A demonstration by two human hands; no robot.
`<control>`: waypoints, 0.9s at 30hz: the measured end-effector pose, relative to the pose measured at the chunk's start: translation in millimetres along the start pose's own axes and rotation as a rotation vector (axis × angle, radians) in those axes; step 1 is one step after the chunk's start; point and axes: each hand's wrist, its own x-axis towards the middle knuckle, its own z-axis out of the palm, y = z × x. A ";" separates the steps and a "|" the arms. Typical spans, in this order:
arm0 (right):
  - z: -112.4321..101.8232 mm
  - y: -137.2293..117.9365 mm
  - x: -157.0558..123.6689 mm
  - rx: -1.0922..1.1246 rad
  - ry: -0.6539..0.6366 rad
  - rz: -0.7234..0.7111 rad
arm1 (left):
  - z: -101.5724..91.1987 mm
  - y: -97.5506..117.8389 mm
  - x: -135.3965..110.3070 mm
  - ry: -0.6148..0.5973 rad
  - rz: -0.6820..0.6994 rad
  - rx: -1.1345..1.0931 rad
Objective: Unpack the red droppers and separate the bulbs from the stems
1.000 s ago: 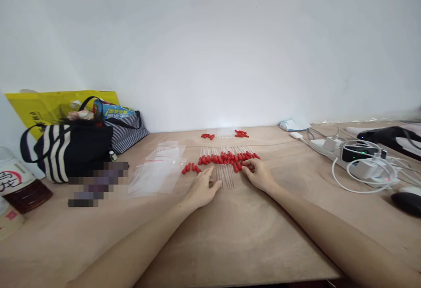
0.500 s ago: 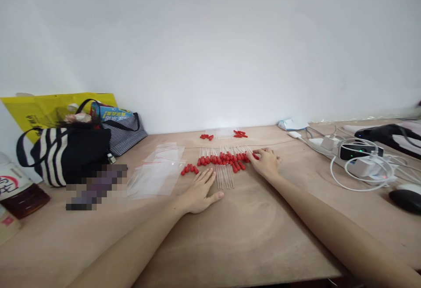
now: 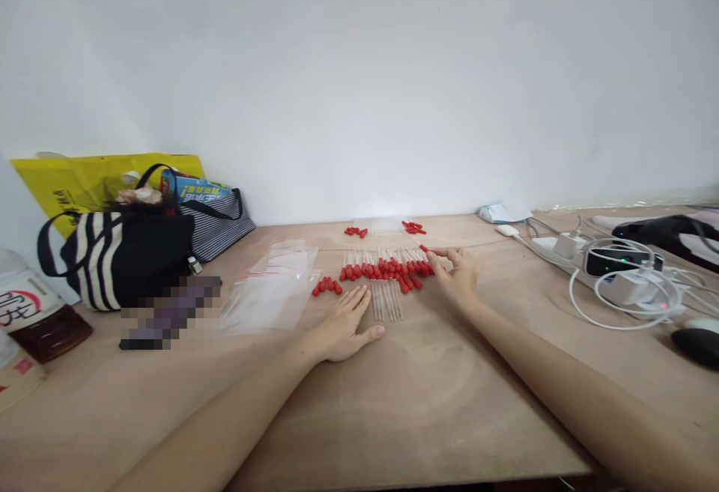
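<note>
- Right hand (image 3: 459, 276): thumb and forefinger pinch one red-bulbed dropper (image 3: 423, 248) just above the right end of the dropper pile (image 3: 387, 269).
- Left hand (image 3: 345, 327): palm down on the table (image 3: 393, 417), fingers slightly spread, gripping nothing; fingertips lie near the clear tubes (image 3: 387, 303).
- Handling: from where I stand, each dropper looks very light. The bulb should be soft and yielding; the tube appears thin, stiff and smooth, probably slippery and possibly fragile.
- Grip point: take hold at the bulb or its neck; avoid bending the tube.
- Count, hands: two.
- Count, red bulbs (image 3: 327, 285) left of the pile: four.
- Count, clear tubes pointing toward the person: about six; whether each joins a bulb, I cannot tell.
- Count, dropper pile: overlapping, too dense for an exact figure.
- Count, plastic bags (image 3: 269, 297): several, overlapping; exact number unclear.
- Count, rear bulb groups (image 3: 414, 228): two, near the wall.
</note>
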 end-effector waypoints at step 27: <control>-7.8 -29.5 -43.1 0.017 -0.360 -0.611 | 14.3 -1.1 17.2 0.622 0.335 0.158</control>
